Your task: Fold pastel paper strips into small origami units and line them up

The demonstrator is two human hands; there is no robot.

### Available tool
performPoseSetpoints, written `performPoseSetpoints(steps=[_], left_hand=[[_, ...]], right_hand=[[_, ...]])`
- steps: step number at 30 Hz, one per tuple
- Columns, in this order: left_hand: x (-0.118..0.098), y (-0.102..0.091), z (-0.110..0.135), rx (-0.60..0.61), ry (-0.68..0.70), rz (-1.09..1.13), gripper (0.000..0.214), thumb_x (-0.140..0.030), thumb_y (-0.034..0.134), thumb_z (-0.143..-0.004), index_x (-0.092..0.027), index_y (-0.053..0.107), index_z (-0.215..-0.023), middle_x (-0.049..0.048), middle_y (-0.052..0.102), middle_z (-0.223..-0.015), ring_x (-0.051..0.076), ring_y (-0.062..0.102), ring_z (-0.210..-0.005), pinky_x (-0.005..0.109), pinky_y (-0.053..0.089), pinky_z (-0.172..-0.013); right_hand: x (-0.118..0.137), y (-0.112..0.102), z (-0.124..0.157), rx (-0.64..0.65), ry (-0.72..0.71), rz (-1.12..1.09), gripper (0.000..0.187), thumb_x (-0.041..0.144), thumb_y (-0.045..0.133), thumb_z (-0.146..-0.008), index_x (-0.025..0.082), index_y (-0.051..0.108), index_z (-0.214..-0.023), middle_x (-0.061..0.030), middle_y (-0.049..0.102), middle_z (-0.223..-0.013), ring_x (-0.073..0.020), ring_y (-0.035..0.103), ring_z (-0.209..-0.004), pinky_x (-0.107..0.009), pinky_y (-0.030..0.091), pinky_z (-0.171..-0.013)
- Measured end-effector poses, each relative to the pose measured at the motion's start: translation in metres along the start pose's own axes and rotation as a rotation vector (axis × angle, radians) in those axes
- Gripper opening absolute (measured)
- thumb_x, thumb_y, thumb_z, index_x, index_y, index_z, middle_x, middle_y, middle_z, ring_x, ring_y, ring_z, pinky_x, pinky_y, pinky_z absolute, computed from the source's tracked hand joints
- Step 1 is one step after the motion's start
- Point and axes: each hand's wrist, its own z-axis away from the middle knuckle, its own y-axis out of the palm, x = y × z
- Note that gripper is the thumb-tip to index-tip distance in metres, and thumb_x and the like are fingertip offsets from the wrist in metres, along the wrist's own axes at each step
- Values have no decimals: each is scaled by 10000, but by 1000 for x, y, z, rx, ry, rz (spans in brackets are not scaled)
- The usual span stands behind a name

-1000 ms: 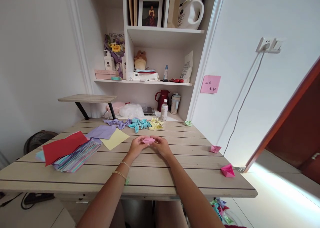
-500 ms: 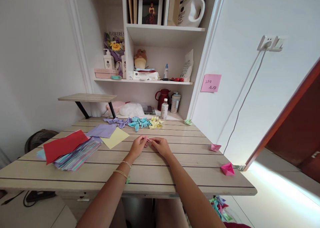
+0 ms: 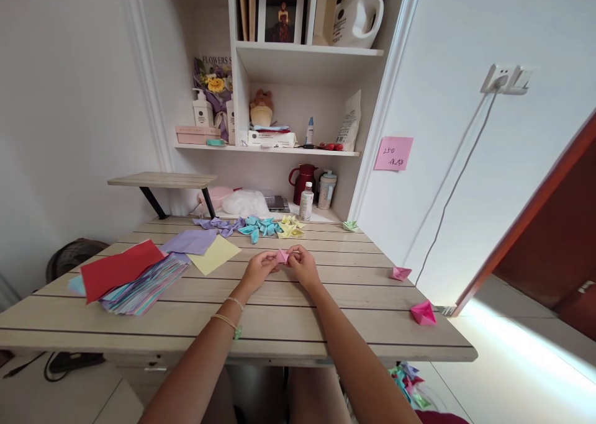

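Observation:
A small folded pink paper [image 3: 282, 256] shows between my two hands, just above the middle of the desk. My left hand [image 3: 259, 271] pinches its left side with thumb and forefinger. On its right side my right hand [image 3: 303, 267] grips it in the same way. Behind the hands lie folded paper pieces in purple [image 3: 222, 226], blue [image 3: 259, 226] and yellow [image 3: 290, 226]. To the left, a yellow sheet [image 3: 215, 255] and a purple sheet [image 3: 192, 241] rest near a fanned stack of coloured paper [image 3: 144, 287] topped by a red sheet [image 3: 121, 269].
Along the desk's right side sit a green folded paper [image 3: 350, 226] and two pink folded paper boats [image 3: 423, 313]. A bottle [image 3: 306, 202] stands at the back below the shelves. A small raised stand [image 3: 162, 180] occupies the back left. More folded pieces [image 3: 410, 383] lie below the desk's right edge.
The pink paper now shows its broad face between my fingers, where before only a thin edge was visible. My hands have moved slightly apart.

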Motion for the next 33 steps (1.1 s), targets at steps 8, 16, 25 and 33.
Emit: performPoseSetpoints(steps=[8,16,25,33], left_hand=[[-4,-2,-2,-88,21,3,335,-359,731,-569,-115,664,-788,75,681,-719,159,621,-616,288,521,-611],[-10,-6,0,-105,276,-360,184,-353,658,-654,-186,704,-716,64,662,-738,188,604,-700,286,486,-636],[-12,-5,3,-95,368,-492,137,-311,603,-713,-198,681,-710,57,640,-761,185,575,-730,285,446,-675],[-9,-7,1,-120,381,-531,140,-276,546,-746,-179,635,-699,44,625,-746,161,565,-710,271,432,-690]], right_hand=[[5,-1,3,80,-58,107,147,247,495,-666,180,589,-758,-19,645,-760,-149,586,-691,-249,450,-620],[12,-7,3,52,-204,351,162,327,579,-701,225,681,-776,-40,675,-799,-174,590,-695,-287,454,-644],[8,-7,4,81,-227,493,115,246,581,-693,224,692,-717,-34,679,-731,-176,590,-676,-275,441,-632],[4,-7,4,143,-215,505,122,241,572,-702,210,690,-703,-34,682,-701,-169,596,-641,-273,443,-635]])
